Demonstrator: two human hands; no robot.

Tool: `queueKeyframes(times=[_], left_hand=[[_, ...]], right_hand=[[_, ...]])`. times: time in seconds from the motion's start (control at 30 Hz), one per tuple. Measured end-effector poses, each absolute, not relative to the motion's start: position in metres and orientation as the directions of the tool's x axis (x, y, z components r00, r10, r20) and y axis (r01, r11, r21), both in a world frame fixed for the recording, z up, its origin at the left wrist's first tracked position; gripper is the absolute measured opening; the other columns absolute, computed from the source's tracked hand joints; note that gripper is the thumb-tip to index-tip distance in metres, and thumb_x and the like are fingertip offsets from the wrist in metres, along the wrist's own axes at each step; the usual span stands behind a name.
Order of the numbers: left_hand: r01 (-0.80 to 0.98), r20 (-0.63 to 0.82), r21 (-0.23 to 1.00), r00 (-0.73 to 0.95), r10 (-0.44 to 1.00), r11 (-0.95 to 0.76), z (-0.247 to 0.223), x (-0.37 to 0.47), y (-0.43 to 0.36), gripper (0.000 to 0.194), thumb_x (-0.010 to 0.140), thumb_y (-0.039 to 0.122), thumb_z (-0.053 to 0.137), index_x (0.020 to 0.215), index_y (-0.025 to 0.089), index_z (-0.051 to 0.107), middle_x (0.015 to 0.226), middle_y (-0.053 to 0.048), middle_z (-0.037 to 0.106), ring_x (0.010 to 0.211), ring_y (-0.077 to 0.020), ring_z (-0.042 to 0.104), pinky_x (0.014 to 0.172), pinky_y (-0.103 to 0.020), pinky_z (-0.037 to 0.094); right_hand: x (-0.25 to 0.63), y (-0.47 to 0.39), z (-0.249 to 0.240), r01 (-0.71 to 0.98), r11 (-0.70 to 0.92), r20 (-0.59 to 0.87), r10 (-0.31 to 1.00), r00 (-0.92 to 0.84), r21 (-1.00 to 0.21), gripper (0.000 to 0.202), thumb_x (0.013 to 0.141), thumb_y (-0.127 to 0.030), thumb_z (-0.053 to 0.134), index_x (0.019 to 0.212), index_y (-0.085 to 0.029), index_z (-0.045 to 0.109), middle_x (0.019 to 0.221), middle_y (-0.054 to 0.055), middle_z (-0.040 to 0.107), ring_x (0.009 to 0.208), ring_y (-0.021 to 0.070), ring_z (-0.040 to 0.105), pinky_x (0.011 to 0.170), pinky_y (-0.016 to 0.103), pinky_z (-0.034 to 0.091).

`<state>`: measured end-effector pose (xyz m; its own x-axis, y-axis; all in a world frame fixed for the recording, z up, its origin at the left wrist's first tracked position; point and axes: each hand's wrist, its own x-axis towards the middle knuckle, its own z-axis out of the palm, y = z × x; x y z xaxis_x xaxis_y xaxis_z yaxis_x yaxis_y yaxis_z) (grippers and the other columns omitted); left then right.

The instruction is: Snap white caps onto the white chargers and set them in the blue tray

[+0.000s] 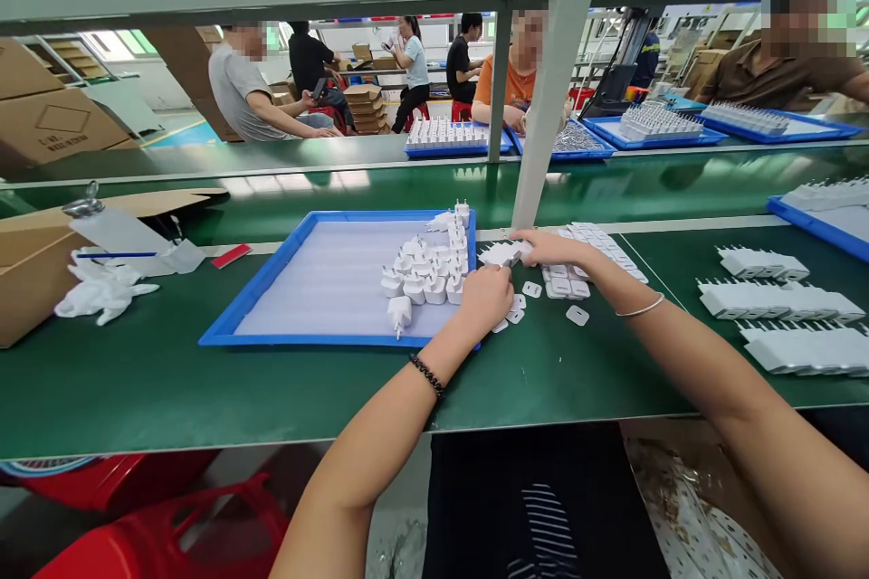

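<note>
My left hand point(487, 294) is closed beside the tray's right edge, with a small grey, metallic-looking piece point(514, 261) at its fingertips. What sits inside the fist is hidden. Close by, my right hand point(543, 249) has its fingers curled down at the end of a short row of white plug adapters point(497, 251); whatever they pinch is too small to make out. Loose white square covers point(577, 316) lie below it, and a block of similar white pieces point(601, 249) is behind. White plug adapters point(434, 276) stand grouped in the right part of the blue-rimmed tray point(272, 342).
Rows of adapters point(780, 299) lie at the right, near another blue tray point(825, 233). At left are a cardboard box point(33, 280), white gloves point(101, 289) and a red strip point(232, 255). A metal post point(553, 81) rises behind my hands. Co-workers sit across the line.
</note>
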<state>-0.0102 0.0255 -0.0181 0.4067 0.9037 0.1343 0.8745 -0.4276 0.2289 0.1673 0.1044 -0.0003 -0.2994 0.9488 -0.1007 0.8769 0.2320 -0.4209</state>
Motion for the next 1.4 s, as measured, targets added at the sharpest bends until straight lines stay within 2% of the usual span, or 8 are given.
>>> queueKeyframes(times=[0.27,0.53,0.7,0.87,0.93,1.13,1.27,1.4], left_hand=[[0.822,0.253,0.34,0.389,0.886,-0.457,-0.019,-0.011,0.025,0.033,0.095,0.016,0.037,0.12,0.017,0.059,0.117,-0.01,0.068,0.109,-0.0232,0.065,0.093,-0.036,0.053],[0.537,0.49,0.547,0.417,0.766,-0.642,-0.022,-0.011,0.024,0.067,0.09,0.033,0.063,0.147,0.018,0.031,0.151,-0.017,0.043,0.143,-0.0273,0.041,0.117,-0.041,0.039],[0.602,0.325,0.59,0.433,0.841,-0.537,-0.016,-0.013,0.023,0.044,0.094,0.036,0.06,0.134,0.02,0.051,0.128,-0.01,0.066,0.111,-0.0235,0.066,0.094,-0.034,0.052],[0.738,0.221,0.446,0.457,0.861,-0.506,-0.01,-0.007,0.009,0.064,0.093,0.044,0.058,0.149,0.022,0.037,0.104,-0.007,0.074,0.094,-0.0256,0.071,0.075,-0.032,0.05],[0.72,0.231,0.471,0.457,0.859,-0.51,-0.008,-0.004,0.004,0.06,0.094,0.04,0.055,0.148,0.019,0.038,0.095,-0.005,0.074,0.087,-0.0245,0.071,0.07,-0.029,0.047],[0.278,0.356,0.835,0.388,0.85,-0.476,-0.008,-0.005,0.008,0.029,0.092,0.037,0.061,0.115,0.021,0.054,0.1,-0.004,0.069,0.083,-0.0149,0.062,0.07,-0.025,0.043],[-0.092,0.307,0.95,0.447,0.84,-0.298,-0.015,-0.001,0.012,0.033,0.088,0.035,0.069,0.107,0.021,0.045,0.102,-0.004,0.067,0.095,-0.0156,0.062,0.084,-0.028,0.045],[-0.288,0.225,0.953,0.471,0.853,-0.092,-0.02,0.003,0.01,0.044,0.081,0.04,0.077,0.093,0.022,0.039,0.104,-0.003,0.066,0.097,-0.0142,0.064,0.091,-0.032,0.047]], right_hand=[[0.179,0.087,-0.002,0.868,0.216,0.137,0.976,-0.172,-0.447,0.029,0.085,-0.023,0.062,0.113,-0.016,0.068,0.112,0.013,0.072,0.111,0.0335,0.062,0.106,0.059,0.035],[0.189,0.045,0.024,0.588,0.377,0.199,0.917,-0.346,-0.715,0.034,0.082,-0.043,0.065,0.108,-0.02,0.07,0.107,0.007,0.075,0.094,0.0239,0.069,0.083,0.035,0.054],[0.185,0.03,0.017,0.45,0.417,0.274,0.896,-0.349,-0.79,0.028,0.083,-0.042,0.068,0.097,-0.019,0.073,0.097,0.007,0.074,0.082,0.0218,0.065,0.074,0.035,0.051],[0.183,0.021,0.011,0.422,0.388,0.242,0.902,-0.359,-0.819,0.025,0.082,-0.043,0.072,0.092,-0.019,0.073,0.09,0.006,0.072,0.072,0.0188,0.06,0.066,0.033,0.049],[0.184,0.019,0.013,0.329,0.356,0.246,0.911,-0.332,-0.875,0.021,0.082,-0.041,0.075,0.088,-0.021,0.072,0.087,0.005,0.071,0.075,0.0193,0.061,0.068,0.033,0.05],[0.199,0.019,0.027,-0.194,0.284,0.312,0.941,-0.134,-0.939,0.02,0.08,-0.035,0.081,0.077,-0.024,0.064,0.109,0.002,0.071,0.089,0.0157,0.064,0.082,0.031,0.053],[0.202,0.017,0.026,-0.245,0.184,0.219,0.968,-0.122,-0.952,0.025,0.079,-0.036,0.083,0.079,-0.023,0.062,0.082,-0.001,0.069,0.066,0.0103,0.058,0.063,0.023,0.048],[0.195,0.009,0.023,-0.223,0.051,0.106,0.965,-0.241,-0.973,0.029,0.079,-0.039,0.083,0.089,-0.022,0.061,0.058,-0.004,0.062,0.047,0.0075,0.047,0.048,0.021,0.036]])
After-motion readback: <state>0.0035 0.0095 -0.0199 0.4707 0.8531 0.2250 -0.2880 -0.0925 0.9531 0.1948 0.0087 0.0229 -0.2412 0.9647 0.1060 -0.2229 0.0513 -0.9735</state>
